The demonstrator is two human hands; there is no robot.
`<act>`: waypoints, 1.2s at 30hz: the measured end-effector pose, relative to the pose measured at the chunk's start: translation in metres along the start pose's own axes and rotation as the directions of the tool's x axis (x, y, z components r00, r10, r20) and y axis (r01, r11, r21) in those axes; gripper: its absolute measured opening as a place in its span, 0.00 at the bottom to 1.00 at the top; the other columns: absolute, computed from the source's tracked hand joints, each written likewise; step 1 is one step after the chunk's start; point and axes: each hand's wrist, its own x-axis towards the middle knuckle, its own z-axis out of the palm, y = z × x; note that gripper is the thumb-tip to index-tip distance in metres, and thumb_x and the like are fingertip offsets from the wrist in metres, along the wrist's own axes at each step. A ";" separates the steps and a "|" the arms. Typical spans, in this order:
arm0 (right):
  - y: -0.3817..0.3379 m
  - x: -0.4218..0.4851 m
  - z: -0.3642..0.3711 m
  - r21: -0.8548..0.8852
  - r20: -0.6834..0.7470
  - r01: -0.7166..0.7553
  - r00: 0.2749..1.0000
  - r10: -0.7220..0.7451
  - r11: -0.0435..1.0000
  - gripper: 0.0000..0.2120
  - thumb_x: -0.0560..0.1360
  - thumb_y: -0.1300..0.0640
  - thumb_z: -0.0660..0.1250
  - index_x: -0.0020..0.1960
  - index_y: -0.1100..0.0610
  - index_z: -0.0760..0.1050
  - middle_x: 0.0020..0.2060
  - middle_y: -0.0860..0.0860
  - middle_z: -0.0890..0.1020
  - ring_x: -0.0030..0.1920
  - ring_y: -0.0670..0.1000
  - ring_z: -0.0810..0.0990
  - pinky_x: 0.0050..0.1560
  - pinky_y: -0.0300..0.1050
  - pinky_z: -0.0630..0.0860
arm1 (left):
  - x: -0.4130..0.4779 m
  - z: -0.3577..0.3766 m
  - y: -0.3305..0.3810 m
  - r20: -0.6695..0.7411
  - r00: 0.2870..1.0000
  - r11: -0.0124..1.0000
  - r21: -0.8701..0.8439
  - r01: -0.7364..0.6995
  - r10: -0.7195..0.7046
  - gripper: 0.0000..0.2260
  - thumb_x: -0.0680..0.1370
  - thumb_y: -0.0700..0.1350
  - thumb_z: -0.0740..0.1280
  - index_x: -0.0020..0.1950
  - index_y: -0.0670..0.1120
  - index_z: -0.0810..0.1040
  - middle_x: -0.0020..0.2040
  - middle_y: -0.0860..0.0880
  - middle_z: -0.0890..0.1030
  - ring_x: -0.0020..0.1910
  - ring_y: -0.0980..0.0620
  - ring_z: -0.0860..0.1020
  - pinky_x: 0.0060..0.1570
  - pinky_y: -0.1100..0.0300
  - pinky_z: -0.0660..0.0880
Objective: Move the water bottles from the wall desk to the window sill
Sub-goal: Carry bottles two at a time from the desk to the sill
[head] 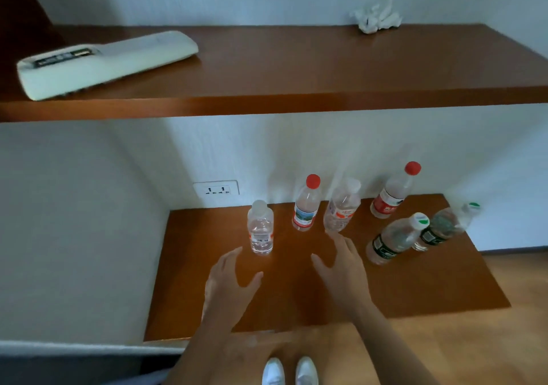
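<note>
Six plastic water bottles (341, 206) stand on the brown wooden surface (444, 289), none yet lifted. They are likely thin-walled and smooth: light if empty, moderately heavy if full, and fill levels are hard to read here. The walls would give under a hard squeeze, so a wrap around the mid-body at the label, where the plastic is stiffest and least slippery, looks the safest hold. They are tall and narrow, so a sideways knock could tip one into its neighbours.

Taking the wall as twelve o'clock on the surface:
- A small clear bottle (260, 227) with a pale cap is at ten o'clock.
- A red-capped bottle with a blue-green label (307, 206) is at twelve.
- A clear bottle with an orange label is just beside it, towards one.
- A red-capped bottle with a red label (391, 195) is at one.
- Two dark-labelled bottles with green-marked caps (394, 239) are close together at two to three.

Both hands reach in from six o'clock, fingers spread and released, grasping nothing. The left hand (228, 278) is near the small clear bottle, not touching it. The right hand (341, 263) has its fingertips just below the orange-labelled bottle.

The window sill is not in view.
</note>
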 end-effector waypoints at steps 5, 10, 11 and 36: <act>0.011 0.040 0.030 0.167 0.040 -0.117 0.993 0.112 0.979 0.39 0.73 0.45 0.74 0.77 0.47 0.59 0.74 0.49 0.69 0.73 0.51 0.68 0.71 0.53 0.70 | 0.035 0.019 -0.009 -0.033 0.996 0.988 -0.138 0.073 -0.078 0.42 0.67 0.62 0.75 0.76 0.54 0.61 0.75 0.51 0.68 0.72 0.49 0.68 0.67 0.47 0.72; 0.014 0.080 0.055 0.254 0.074 -0.202 0.979 0.189 0.946 0.49 0.69 0.43 0.77 0.80 0.50 0.53 0.78 0.49 0.64 0.77 0.53 0.64 0.74 0.50 0.64 | 0.066 0.034 -0.006 0.003 0.999 0.973 -0.225 0.046 -0.047 0.49 0.61 0.67 0.75 0.77 0.54 0.60 0.75 0.52 0.68 0.72 0.52 0.69 0.67 0.47 0.72; 0.013 0.087 0.060 0.271 0.069 -0.207 0.978 0.196 0.940 0.49 0.69 0.44 0.77 0.80 0.51 0.53 0.77 0.50 0.65 0.76 0.52 0.65 0.71 0.46 0.64 | 0.072 0.038 -0.006 -0.008 0.999 0.966 -0.255 0.035 -0.039 0.49 0.60 0.69 0.74 0.77 0.54 0.60 0.74 0.53 0.69 0.71 0.53 0.70 0.67 0.46 0.73; -0.032 0.121 0.041 0.323 -0.111 0.034 0.994 0.002 0.946 0.32 0.65 0.50 0.81 0.63 0.48 0.68 0.46 0.35 0.72 0.46 0.40 0.76 0.42 0.26 0.71 | 0.099 0.008 0.049 -0.026 0.999 0.828 -0.561 0.006 -0.024 0.27 0.66 0.44 0.80 0.61 0.51 0.73 0.50 0.53 0.79 0.50 0.66 0.78 0.39 0.73 0.76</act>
